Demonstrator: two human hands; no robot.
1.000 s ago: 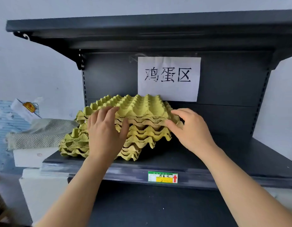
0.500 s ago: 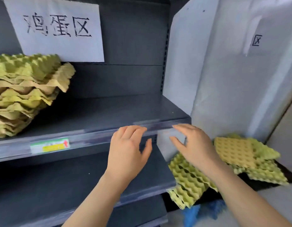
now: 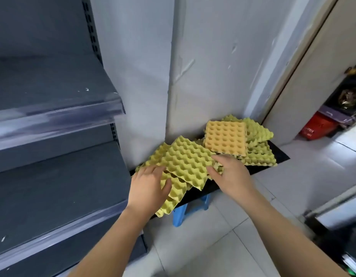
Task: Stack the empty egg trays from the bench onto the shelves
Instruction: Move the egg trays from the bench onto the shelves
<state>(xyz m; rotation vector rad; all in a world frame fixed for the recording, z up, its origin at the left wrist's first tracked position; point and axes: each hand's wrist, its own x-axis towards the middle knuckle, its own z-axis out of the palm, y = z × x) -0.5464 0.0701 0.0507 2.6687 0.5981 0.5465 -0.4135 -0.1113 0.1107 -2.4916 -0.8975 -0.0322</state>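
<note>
Several yellow-green egg trays lie in a loose, crooked pile on the black bench (image 3: pixel 277 157) against the wall. The top tray of the near pile (image 3: pixel 186 159) sits tilted over the bench's front edge. My left hand (image 3: pixel 148 185) touches its left edge, fingers relaxed and thumb on a lower tray. My right hand (image 3: pixel 231 176) touches its right edge with spread fingers. An orange tray (image 3: pixel 225 136) tops the far pile. The dark grey shelves (image 3: pixel 53 186) stand to the left, bare where they show.
The bench stands on blue legs (image 3: pixel 179 214) over a pale tiled floor. A white panel and wall rise behind it. A red basket (image 3: pixel 315 127) sits past the door frame at the right. Dark objects fill the lower right corner.
My view has swung right and down from the shelf stack to the bench. Both hands left the stacked trays and came down onto the near pile.
</note>
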